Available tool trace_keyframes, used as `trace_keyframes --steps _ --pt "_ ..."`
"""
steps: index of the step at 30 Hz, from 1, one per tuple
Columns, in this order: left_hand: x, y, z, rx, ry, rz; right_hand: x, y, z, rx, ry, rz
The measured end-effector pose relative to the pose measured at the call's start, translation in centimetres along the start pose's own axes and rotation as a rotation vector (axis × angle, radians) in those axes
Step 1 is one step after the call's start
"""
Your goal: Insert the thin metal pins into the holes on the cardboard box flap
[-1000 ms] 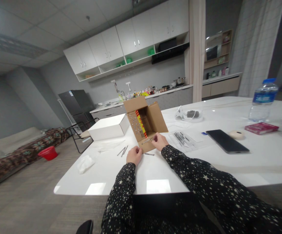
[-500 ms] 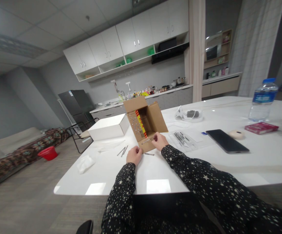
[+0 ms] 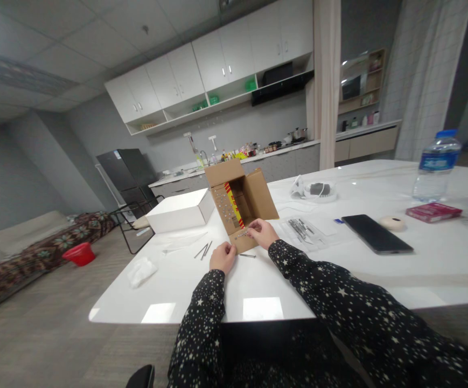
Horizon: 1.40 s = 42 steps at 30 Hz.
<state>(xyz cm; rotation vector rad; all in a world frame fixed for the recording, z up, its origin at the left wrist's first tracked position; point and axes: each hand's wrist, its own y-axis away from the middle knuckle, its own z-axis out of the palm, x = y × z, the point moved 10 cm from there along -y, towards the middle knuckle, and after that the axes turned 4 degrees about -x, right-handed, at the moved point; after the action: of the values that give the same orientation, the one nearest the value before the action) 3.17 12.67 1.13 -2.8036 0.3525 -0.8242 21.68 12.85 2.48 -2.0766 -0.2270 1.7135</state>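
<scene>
An open cardboard box (image 3: 252, 199) stands tilted on the white table, its flaps spread and a red-and-yellow strip along one inner edge. Small silvery dots cover the left flap (image 3: 224, 210) and run in a row along the lower flap (image 3: 242, 245). My left hand (image 3: 223, 257) is closed with its fingertips at the lower flap's corner. Over that same flap, my right hand (image 3: 263, 234) pinches something too small to make out. One nail-like metal piece (image 3: 248, 256) lies between my hands, and several more (image 3: 204, 250) lie to the left.
Right of the box lies a clear plastic bag (image 3: 304, 231) of thin metal pieces. Farther right are a phone (image 3: 376, 233), a maroon box (image 3: 433, 212) and a water bottle (image 3: 437, 167). A white box (image 3: 181, 210) and crumpled tissue (image 3: 141, 272) are on the left.
My right hand has shifted slightly left along the lower flap, its fingertips now nearer the row's middle. My left hand and the box have stayed in place.
</scene>
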Motion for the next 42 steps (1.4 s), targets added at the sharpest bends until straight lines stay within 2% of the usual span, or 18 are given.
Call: trace_keyframes --steps 6,13,24,34,37,42 --pt "0.0 0.0 0.0 0.006 -0.005 0.008 0.8 -0.3 0.5 -0.019 -0.237 0.079" --pt "0.1 0.0 0.0 0.002 0.002 0.018 1.0 -0.3 0.8 -0.036 -0.268 0.085" --pt "-0.1 -0.1 0.0 0.004 0.002 0.006 0.5 -0.4 -0.6 0.046 -0.077 -0.014" --pt "-0.2 -0.1 0.0 0.005 -0.005 -0.003 -3.8 0.9 -0.8 0.056 0.270 -0.307" --pt "-0.2 -0.1 0.1 0.001 -0.004 -0.008 -4.0 1.0 -0.8 0.054 0.326 -0.314" --pt "-0.2 0.0 0.1 -0.002 -0.011 -0.016 -3.4 0.9 -1.0 0.059 0.397 -0.245"
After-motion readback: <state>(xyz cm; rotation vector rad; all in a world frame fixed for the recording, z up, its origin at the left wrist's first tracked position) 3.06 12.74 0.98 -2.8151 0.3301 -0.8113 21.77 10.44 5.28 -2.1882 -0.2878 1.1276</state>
